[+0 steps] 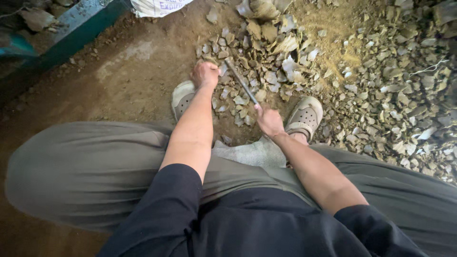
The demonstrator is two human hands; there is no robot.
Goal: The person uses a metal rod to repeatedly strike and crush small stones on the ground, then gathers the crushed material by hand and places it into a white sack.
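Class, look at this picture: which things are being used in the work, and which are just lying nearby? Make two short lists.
In use: rod in right hand; left hand on the broken pieces.

Lying about: white sack, green beam, big heap at right.

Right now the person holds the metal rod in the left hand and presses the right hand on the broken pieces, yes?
Not quite, the hands are swapped. The head view shows the right hand gripping the metal rod, while the left hand presses on the broken pieces.
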